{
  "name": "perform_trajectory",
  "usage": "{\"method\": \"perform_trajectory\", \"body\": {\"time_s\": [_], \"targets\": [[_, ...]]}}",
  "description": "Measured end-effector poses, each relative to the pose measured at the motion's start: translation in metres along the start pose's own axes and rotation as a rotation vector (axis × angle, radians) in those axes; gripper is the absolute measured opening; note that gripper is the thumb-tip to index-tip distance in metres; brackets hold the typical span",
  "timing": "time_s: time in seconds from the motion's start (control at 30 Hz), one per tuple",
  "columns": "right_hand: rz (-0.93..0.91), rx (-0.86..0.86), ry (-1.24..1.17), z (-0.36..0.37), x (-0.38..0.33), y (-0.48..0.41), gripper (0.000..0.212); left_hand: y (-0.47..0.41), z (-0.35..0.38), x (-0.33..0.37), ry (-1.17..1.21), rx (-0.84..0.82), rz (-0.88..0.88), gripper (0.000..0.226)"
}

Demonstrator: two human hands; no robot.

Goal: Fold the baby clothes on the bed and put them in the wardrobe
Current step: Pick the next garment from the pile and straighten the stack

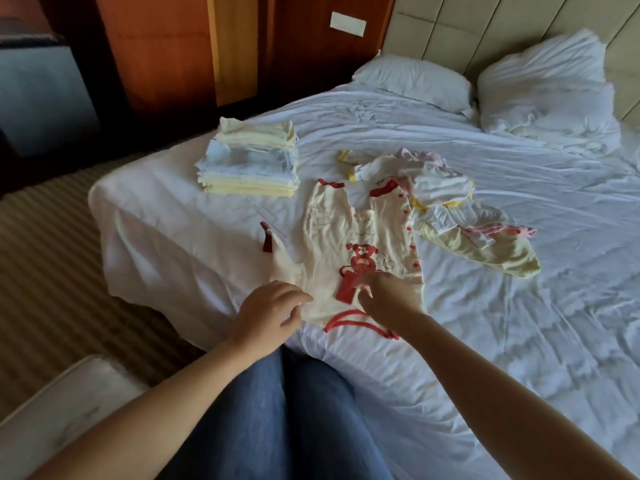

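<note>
Pinched by right hand [384, 294]: red cuff of cream romper [346, 237], spread mid-frame on bed [519, 306]. left hand [270, 306] rests loose-fingered on romper's left edge. Folded stack [249, 164] upper left; unfolded heap [446, 199] right, overlapping romper. Pillows [415, 77] top.

White-sheeted bed [485, 306] carries folded stack [249, 164]; red-trimmed romper [346, 237]; unfolded heap [433, 188]; 2 pillows [412, 79].

romper [349, 237]: soft matt cloth | sheet [519, 271]: creased cloth | wardrobe [166, 57]: glossy wood
</note>
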State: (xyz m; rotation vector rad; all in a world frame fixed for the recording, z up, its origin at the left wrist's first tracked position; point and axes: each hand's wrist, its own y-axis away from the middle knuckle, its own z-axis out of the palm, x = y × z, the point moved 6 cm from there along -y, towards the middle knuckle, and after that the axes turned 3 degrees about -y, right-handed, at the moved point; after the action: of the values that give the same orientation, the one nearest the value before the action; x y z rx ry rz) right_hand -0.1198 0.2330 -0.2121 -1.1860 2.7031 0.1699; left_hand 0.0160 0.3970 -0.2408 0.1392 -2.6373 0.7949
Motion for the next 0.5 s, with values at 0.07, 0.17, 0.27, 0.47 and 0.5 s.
{"method": "perform_trajectory", "body": {"time_s": [0.07, 0.17, 0.27, 0.47, 0.5], "targets": [[-0.062, 0.0, -0.1, -0.006, -0.038, -0.018, 0.032, 0.004, -0.011, -0.017, -0.049, 0.043, -0.071, 0.03], [-0.11, 0.0, -0.222, -0.008, -0.088, -0.048, 0.038, 0.008, -0.008, -0.037, -0.113, -0.03, -0.128, 0.038], [-0.062, -0.08, -0.357, 0.005, -0.119, -0.075, 0.056, 0.014, 0.003, -0.044, -0.086, -0.126, -0.075, 0.044], [0.078, -0.188, -0.372, 0.037, -0.136, -0.108, 0.083, 0.016, 0.012, -0.052, -0.013, -0.162, -0.083, 0.051], [0.084, -0.194, -0.365, 0.041, -0.138, -0.111, 0.084, 0.017, 0.012, -0.053, -0.001, -0.165, -0.087, 0.049]]}}
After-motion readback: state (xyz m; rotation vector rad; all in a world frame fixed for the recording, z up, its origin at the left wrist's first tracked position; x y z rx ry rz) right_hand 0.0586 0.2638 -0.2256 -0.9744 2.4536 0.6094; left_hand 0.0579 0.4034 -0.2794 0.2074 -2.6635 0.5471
